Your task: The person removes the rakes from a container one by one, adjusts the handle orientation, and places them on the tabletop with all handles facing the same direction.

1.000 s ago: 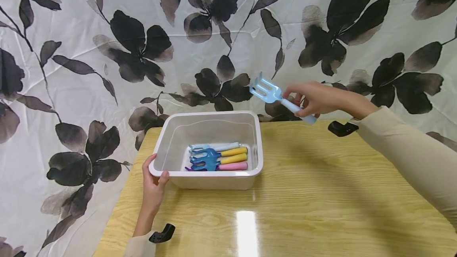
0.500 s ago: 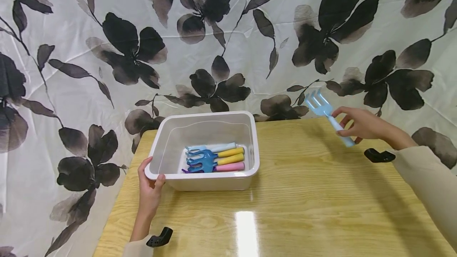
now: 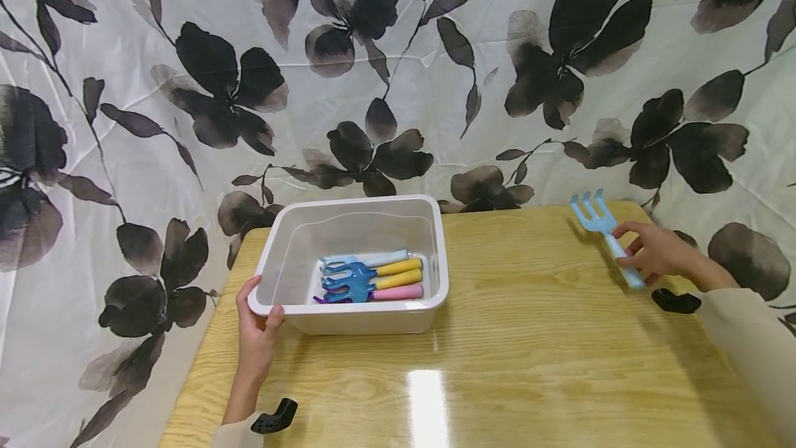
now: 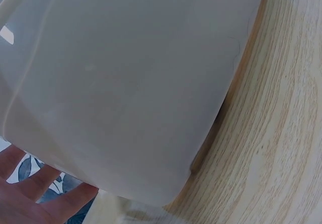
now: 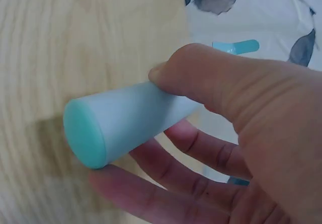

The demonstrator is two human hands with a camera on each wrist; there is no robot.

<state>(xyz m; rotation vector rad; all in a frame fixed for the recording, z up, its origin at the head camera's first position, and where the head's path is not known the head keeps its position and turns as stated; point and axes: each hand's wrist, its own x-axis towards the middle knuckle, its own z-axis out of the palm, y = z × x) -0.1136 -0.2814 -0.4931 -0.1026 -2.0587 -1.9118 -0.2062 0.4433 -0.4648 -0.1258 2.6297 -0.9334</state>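
In the head view my right hand (image 3: 662, 254) pinches the handle of a light blue toy garden fork (image 3: 600, 220) over the table's far right corner, tines pointing away. The right wrist view shows the thumb and fingers around its pale handle (image 5: 136, 113), which ends in a teal cap. My left hand (image 3: 256, 341) grips the near left corner of a white plastic bin (image 3: 348, 310). Inside the bin lie several more toy forks: a light blue one (image 3: 385, 258), blue ones with yellow handles (image 3: 401, 267), and one with a pink handle (image 3: 398, 292). Their tines overlap.
The bin stands on a wood-grain table (image 3: 528, 351) at its left side. A white cloth with dark flowers (image 3: 460, 88) hangs behind the table's far edge and along the left. A bright light reflection lies on the front of the tabletop.
My right hand has carried the light blue fork from beside the bin to the right and lower, over the far right corner. The left hand stays on the bin.
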